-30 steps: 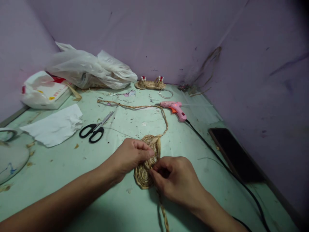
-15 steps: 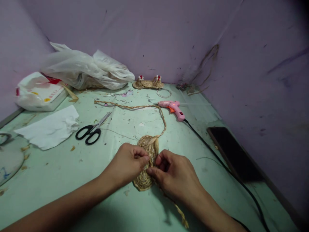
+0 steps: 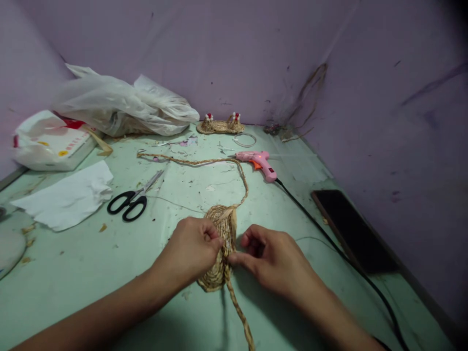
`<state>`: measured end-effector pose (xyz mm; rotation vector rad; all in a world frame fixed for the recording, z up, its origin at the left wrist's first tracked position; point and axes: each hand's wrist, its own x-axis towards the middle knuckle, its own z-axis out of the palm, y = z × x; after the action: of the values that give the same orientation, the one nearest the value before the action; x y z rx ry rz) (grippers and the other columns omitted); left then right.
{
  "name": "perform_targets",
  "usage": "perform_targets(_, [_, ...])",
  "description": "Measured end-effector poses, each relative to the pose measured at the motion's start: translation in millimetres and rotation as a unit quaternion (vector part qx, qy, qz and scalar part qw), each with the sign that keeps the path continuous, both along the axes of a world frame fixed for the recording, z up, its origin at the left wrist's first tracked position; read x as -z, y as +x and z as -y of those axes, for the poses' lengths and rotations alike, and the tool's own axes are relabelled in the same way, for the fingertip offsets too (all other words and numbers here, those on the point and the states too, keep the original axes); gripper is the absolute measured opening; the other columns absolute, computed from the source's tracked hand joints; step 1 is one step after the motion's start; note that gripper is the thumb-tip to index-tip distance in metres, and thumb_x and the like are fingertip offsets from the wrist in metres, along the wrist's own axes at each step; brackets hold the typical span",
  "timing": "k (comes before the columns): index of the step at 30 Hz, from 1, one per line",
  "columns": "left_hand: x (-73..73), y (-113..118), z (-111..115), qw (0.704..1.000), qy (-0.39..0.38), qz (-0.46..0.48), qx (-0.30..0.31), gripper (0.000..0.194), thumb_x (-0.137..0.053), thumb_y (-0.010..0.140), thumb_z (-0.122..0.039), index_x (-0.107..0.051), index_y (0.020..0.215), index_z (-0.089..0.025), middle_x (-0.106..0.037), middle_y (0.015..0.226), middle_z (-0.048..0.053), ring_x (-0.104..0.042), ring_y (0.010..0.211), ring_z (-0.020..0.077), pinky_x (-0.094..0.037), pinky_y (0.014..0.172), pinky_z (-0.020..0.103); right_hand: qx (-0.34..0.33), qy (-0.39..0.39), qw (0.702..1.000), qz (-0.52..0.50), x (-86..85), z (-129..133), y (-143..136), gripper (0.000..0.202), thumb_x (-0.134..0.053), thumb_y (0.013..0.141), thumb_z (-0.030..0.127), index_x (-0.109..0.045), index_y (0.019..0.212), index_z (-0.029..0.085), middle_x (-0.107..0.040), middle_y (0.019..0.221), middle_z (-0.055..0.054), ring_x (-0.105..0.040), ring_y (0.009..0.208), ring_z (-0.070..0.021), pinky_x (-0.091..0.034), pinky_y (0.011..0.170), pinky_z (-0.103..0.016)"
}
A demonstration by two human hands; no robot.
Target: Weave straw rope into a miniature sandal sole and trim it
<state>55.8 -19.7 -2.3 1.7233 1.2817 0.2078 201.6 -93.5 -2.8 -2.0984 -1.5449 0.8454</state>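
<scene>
The purple wall (image 3: 175, 44) stands tall at the back and turns in at both sides. In front of it is a pale green table (image 3: 54, 263), dotted with little marks. A puffy white plastic bag (image 3: 120, 105) lies at the back left. The left hand (image 3: 190, 246) comes in over the table with thumb and finger pinched together on top of the oval woven piece; you cannot tell what is between them. The right hand (image 3: 278, 258) is just beside it, its thumb and pointing finger apart, with the thumb tip at the woven piece's right edge. A black phone (image 3: 353, 231) lies flat on the right. At the left, a white box (image 3: 58, 139) sits partly inside a small bag, and a torn white paper (image 3: 68, 197) lies in front of it. The oval woven piece (image 3: 228, 231) is near the middle of the table, under the hands. One braid (image 3: 193, 162) runs from its far end, bends, and goes left. A shorter-looking braid (image 3: 237, 307) hangs toward the near edge. Black-handled scissors (image 3: 140, 192) lie left of the hands. A pink glue gun (image 3: 260, 159) lies behind the right hand. Farther back are a little beaded straw thing (image 3: 221, 127) and a thin ring (image 3: 244, 146).
</scene>
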Motion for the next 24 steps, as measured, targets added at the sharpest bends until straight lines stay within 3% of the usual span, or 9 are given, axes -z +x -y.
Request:
perform_targets(5, [2.4, -0.5, -0.5, 1.000, -0.009, 0.006, 0.002, 0.016, -0.053, 0.065, -0.027, -0.056, 0.056, -0.015, -0.047, 0.046, -0.003, -0.037, 0.044, 0.0084, -0.027, 0.043, 0.022, -0.025, 0.047, 0.998, -0.016, 4.6, -1.6, 22.4, 0.009, -0.064, 0.069, 0.020, -0.067, 0.077, 0.020, -0.067, 0.065, -0.002, -0.057, 0.058, -0.0150, -0.040, 0.054, -0.025])
perform_targets(12, [2.3, -1.0, 0.5, 1.000, 0.001, 0.008, 0.006, 0.016, -0.053, 0.065, -0.027, -0.056, 0.055, -0.016, -0.047, 0.045, -0.002, -0.037, 0.043, 0.0085, -0.029, 0.044, 0.023, -0.049, 0.060, 0.996, -0.035, 5.3, -2.0, 15.6, 0.002, -0.064, 0.069, 0.021, -0.065, 0.070, 0.020, -0.065, 0.063, -0.002, -0.056, 0.056, -0.0137, -0.040, 0.052, -0.024])
perform_targets(24, [2.4, -0.5, 0.1, 1.000, 0.020, 0.008, 0.011, 0.014, -0.053, 0.064, -0.026, -0.056, 0.055, -0.016, -0.048, 0.046, -0.002, -0.039, 0.044, 0.0095, -0.029, 0.045, 0.023, -0.100, 0.122, 0.987, 0.013, 5.5, -1.6, 3.7, 0.010, -0.056, 0.074, 0.019, -0.065, 0.070, 0.019, -0.062, 0.063, 0.000, -0.052, 0.057, -0.0121, -0.037, 0.053, -0.023])
